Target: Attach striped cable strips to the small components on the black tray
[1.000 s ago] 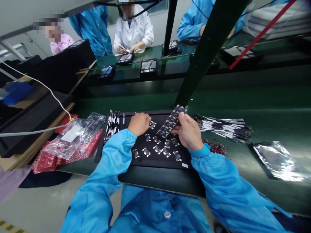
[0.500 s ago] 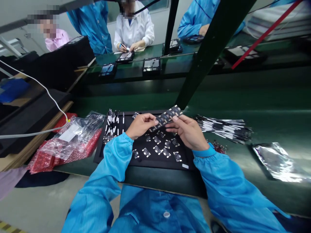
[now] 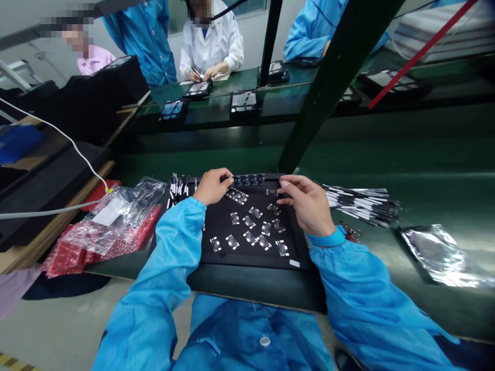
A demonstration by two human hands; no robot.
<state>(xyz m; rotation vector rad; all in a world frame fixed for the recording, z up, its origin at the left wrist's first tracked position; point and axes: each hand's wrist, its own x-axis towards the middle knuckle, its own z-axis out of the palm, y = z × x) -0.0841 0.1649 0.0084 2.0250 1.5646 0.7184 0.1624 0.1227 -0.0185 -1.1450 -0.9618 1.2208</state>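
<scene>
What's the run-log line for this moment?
left hand: holds board strip by one end | right hand: nothing visibly held | black tray: small boards scattered on it

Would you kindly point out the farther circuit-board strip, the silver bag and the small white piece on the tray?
Farther circuit-board strip [image 3: 249, 180]: head view, middle of its visible face.
Silver bag [image 3: 444, 256]: head view, middle of its top.
Small white piece [image 3: 294, 263]: head view, centre of its top.
</scene>
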